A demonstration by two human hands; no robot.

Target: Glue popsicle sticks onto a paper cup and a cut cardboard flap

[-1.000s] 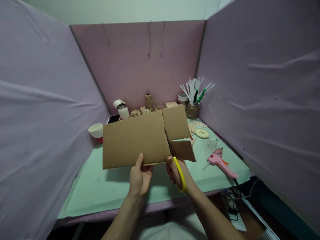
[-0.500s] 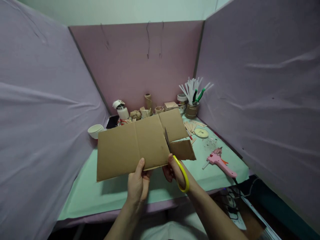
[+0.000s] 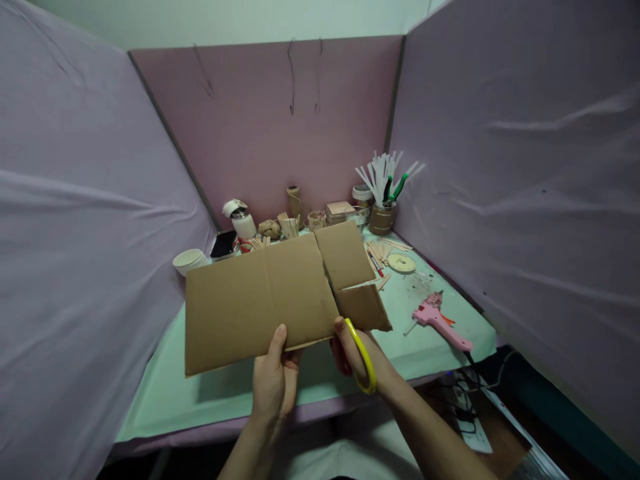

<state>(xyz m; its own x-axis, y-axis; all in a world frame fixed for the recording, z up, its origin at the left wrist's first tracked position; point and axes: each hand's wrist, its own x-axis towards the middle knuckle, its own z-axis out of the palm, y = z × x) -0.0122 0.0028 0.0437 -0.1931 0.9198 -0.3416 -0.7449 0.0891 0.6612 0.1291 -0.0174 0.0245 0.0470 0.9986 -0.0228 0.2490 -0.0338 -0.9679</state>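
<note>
green table (image 3: 165, 393); creased brown cardboard (image 3: 240, 300), apparently part-slit

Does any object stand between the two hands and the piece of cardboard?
Nothing visible stands in the way. The left hand grips the cardboard directly by its near edge; the right hand holds the yellow-handled scissors at that same edge.

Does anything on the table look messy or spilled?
Yes, a little mess: small dark and pale crumbs are scattered on the green tabletop, between the round yellowish disc and the pink glue gun. They look like loose, untidy scraps.
</note>
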